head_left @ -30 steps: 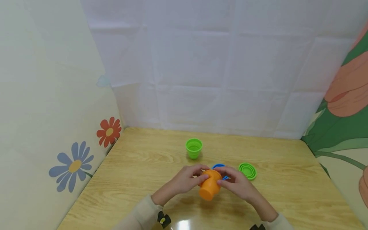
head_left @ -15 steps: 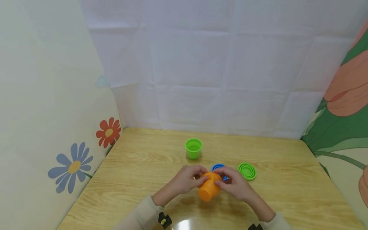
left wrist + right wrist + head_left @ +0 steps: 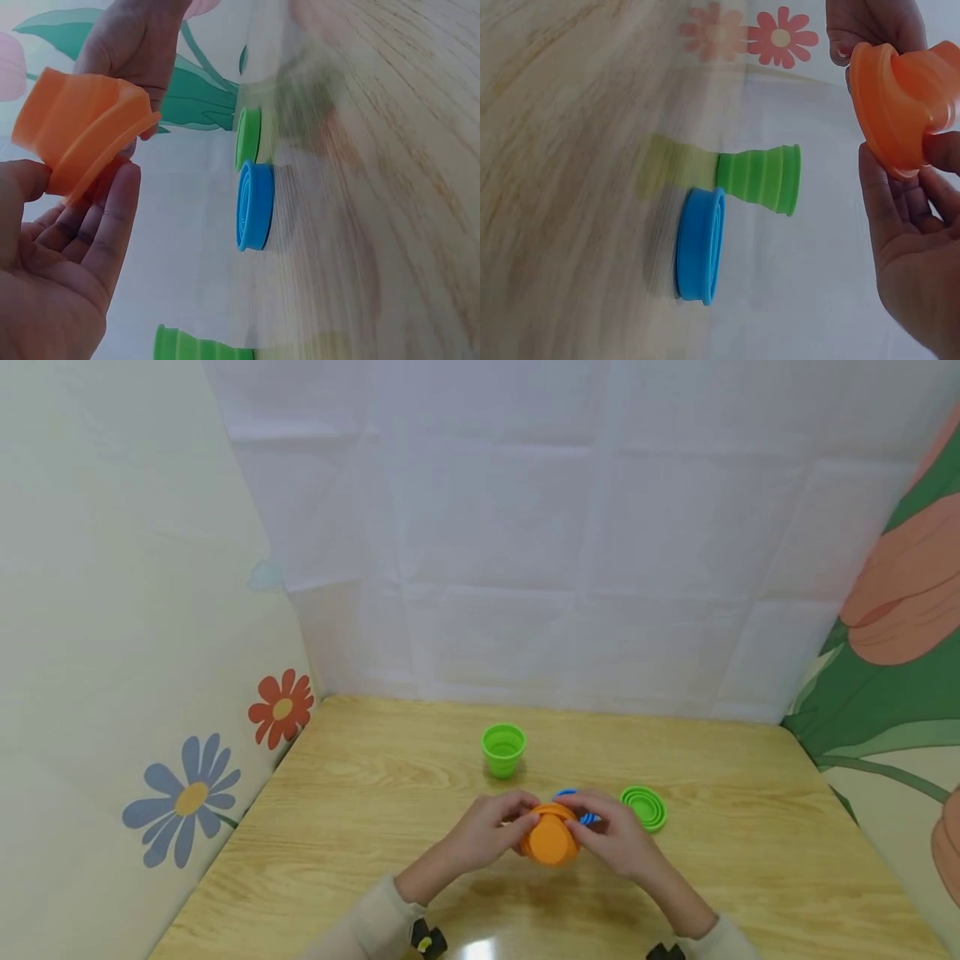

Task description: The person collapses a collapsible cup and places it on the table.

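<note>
Between both hands, above the table, an orange collapsible cup (image 3: 551, 841) is held with its base toward the head camera. Its wall is partly folded near the rim, as the right wrist view shows. My left hand (image 3: 487, 832) grips the cup's left side, thumb on the outer wall and fingers at the rim. On the opposite side my right hand (image 3: 618, 837) pinches it the same way. Just beyond the right fingers lies a flattened blue collapsible cup (image 3: 256, 206), partly hidden in the head view.
An extended green collapsible cup (image 3: 503, 752) stands upright farther back on the wooden table (image 3: 375, 760). A flattened green collapsible cup (image 3: 643, 809) lies to the right of the blue one. White cloth (image 3: 487, 527) hangs along the table's back edge.
The orange cup has become shorter, its wall pushed in toward the rim, and its base now faces the head camera more squarely. Both hands keep their grip in nearly the same place.
</note>
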A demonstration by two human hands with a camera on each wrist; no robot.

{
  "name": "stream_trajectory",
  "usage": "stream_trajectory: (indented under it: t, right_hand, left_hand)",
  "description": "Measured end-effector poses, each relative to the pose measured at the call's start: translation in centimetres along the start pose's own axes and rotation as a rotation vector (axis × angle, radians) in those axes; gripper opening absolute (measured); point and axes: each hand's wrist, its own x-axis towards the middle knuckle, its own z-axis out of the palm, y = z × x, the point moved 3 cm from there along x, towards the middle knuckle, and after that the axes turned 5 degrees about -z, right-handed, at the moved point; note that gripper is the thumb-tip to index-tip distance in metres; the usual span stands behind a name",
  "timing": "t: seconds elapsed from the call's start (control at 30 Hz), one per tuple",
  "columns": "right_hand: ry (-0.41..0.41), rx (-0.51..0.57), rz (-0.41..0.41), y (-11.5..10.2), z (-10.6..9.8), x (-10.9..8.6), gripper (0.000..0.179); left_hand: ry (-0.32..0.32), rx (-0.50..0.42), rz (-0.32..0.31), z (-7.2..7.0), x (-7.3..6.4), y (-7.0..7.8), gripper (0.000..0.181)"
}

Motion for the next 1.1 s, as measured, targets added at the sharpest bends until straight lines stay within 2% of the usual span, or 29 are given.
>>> stream_trajectory:
  t: [0.23,0.33,0.4,0.57,0.67,0.93,1.03,1.1]
  right_hand:
    - [0.012,-0.011,-0.157,-0.6,-0.6,0.0,0.029]
    - [-0.006,0.021,-0.169,-0.8,-0.8,0.0,0.028]
    - [-0.027,0.079,-0.119,-0.7,-0.8,0.0,0.028]
    - [-0.096,0.276,0.104,0.3,-1.0,-0.2,0.032]
    - [-0.141,0.341,0.176,0.4,-1.1,-0.3,0.033]
    - [-0.171,0.307,0.150,0.0,-0.8,0.3,0.032]
    - [-0.172,0.347,0.151,0.1,-0.6,0.4,0.032]
    - [-0.169,0.386,0.138,0.3,-0.7,0.3,0.033]
  left_hand:
    - [-0.082,-0.064,0.004,-0.1,-0.2,0.3,0.030]
    - [-0.095,-0.072,0.003,-0.1,-0.1,0.3,0.029]
    - [-0.085,-0.066,0.006,-0.1,-0.1,0.3,0.027]
    - [-0.043,-0.100,0.028,-0.2,-0.1,0.2,0.026]
    - [-0.036,-0.113,0.020,-0.3,-0.2,0.2,0.026]
    - [-0.078,-0.062,-0.095,0.0,0.3,0.0,0.026]
    - [-0.068,-0.018,-0.075,0.1,0.4,0.0,0.024]
    - [-0.039,-0.012,-0.056,0.1,0.4,0.1,0.024]
